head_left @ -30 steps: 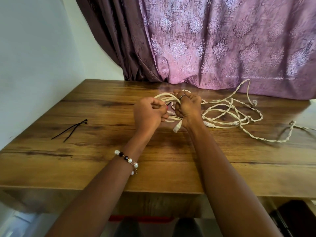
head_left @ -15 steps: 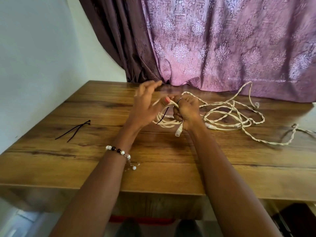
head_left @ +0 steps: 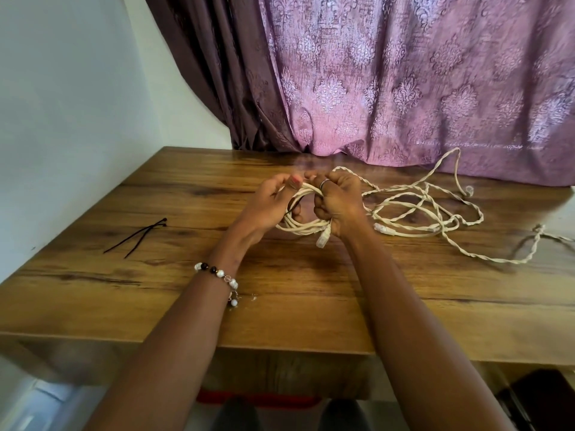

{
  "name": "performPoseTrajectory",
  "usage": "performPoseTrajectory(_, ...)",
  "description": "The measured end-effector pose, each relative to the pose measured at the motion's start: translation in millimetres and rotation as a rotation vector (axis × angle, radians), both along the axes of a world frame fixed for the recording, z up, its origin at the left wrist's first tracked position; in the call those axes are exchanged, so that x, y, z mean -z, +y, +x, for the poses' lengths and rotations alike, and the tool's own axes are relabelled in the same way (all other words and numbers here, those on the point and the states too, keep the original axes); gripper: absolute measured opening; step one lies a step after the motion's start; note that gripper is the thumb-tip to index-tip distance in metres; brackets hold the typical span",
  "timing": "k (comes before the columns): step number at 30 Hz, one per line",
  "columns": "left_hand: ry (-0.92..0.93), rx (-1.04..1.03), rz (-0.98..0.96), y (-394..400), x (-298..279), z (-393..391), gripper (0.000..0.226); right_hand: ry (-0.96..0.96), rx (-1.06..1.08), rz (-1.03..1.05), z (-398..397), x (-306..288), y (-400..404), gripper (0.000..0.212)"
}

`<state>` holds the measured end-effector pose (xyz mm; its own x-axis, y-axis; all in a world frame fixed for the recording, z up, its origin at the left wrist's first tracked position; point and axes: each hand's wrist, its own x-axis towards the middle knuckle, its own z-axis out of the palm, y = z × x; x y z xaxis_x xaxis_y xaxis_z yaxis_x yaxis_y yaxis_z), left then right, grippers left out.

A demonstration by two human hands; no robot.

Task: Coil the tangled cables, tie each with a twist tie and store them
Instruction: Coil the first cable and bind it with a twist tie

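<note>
No writing or brand can be read on anything here, and no container shows on the desk.

The coil of cream cable is held just above the desk, near its middle. The right hand grips the coil's right side, fingers curled tight round the bundled loops; a ring sits on one finger. A clear plug hangs from the coil just below that hand. The left hand is at the coil's left side, thumb and fingers bent round the loops, pinching a thin black tie that crosses the coil; how far the tie is wrapped cannot be told. A bead bracelet is on the left wrist.

Right of the coil, the tangle of twisted cream cable lies loose on the desk, one strand trailing up to the curtain and another off towards the desk's right edge. A second plug lies just right of the coil.

Well left of the coil, two spare ties lie crossed on the desk.
</note>
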<state>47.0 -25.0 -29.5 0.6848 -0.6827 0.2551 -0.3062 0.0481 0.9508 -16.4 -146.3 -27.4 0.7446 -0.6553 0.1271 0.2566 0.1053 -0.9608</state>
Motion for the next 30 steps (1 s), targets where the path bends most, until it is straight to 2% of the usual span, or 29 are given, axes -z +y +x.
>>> performPoseTrajectory(2,-0.003,0.040,-0.005,-0.2,-1.2,-1.0,0.064,0.001,0.016,0.000,-0.8,-0.9,0.9,0.012)
performPoseTrajectory(6,0.055,0.037,0.000,-2.9,-0.5,-0.5,0.033,0.028,0.037,0.002,-0.7,-1.2,4.8,0.014)
performPoseTrajectory(10,0.090,0.012,-0.001,-4.0,2.3,-1.0,0.033,0.044,0.040,-0.057,-2.4,-2.4,7.4,0.015)
performPoseTrajectory(14,0.066,-0.059,0.008,-3.5,0.6,-3.4,0.034,0.088,0.107,-0.206,0.0,1.3,6.2,0.018)
performPoseTrajectory(17,0.104,-0.133,0.006,-3.2,-0.2,-2.3,0.041,0.081,0.229,-0.375,5.5,8.2,-3.4,0.028)
performPoseTrajectory(20,0.128,-0.302,0.005,-0.9,-2.4,0.8,0.045,-0.001,0.350,-0.295,6.7,7.3,-13.4,0.027)
performPoseTrajectory(23,0.063,-0.387,0.033,4.6,-4.5,2.7,0.024,-0.212,0.360,-0.069,0.7,-2.7,-17.2,0.019)
performPoseTrajectory(26,0.010,-0.298,0.016,5.1,-6.0,-2.5,0.015,-0.346,0.255,0.003,-4.0,-7.5,-17.6,0.017)
performPoseTrajectory(30,-0.018,-0.173,-0.020,2.3,-8.3,-13.6,0.017,-0.392,0.073,0.006,-5.1,-9.0,-11.1,0.017)
